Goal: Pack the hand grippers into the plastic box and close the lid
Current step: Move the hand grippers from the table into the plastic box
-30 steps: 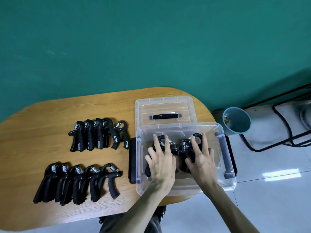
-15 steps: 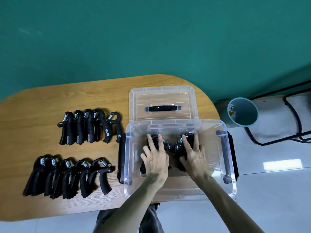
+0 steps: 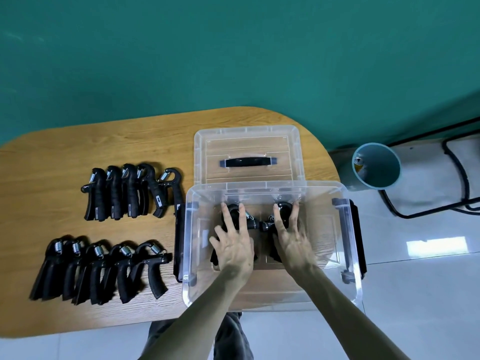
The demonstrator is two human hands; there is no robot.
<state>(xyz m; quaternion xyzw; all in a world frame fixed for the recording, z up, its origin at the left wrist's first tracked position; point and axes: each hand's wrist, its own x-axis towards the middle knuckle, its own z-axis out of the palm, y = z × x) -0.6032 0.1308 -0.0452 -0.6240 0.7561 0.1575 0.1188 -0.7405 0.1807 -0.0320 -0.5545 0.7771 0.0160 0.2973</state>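
Note:
A clear plastic box [image 3: 348, 229] stands open at the table's right end. Both my hands are inside it. My left hand [image 3: 235, 248] lies flat, fingers spread, on a black hand gripper [image 3: 232, 213]. My right hand [image 3: 291, 240] lies the same way on a second hand gripper [image 3: 284, 207], whose spring end faces the first one. The clear lid [image 3: 246, 141] with a black handle lies flat just behind the box. Two rows of several black hand grippers remain on the table to the left, an upper row [image 3: 130, 193] and a lower row [image 3: 98, 271].
The wooden table [image 3: 78, 152] has rounded ends, and the box overhangs its near edge. A flat black object [image 3: 179, 242] lies under the box and sticks out at both sides. A teal bin [image 3: 376, 167] and black chair legs [image 3: 457, 178] stand on the tiled floor to the right.
My hands stay flat on the two grippers in the box, which now lie a little further apart. The view has shifted slightly.

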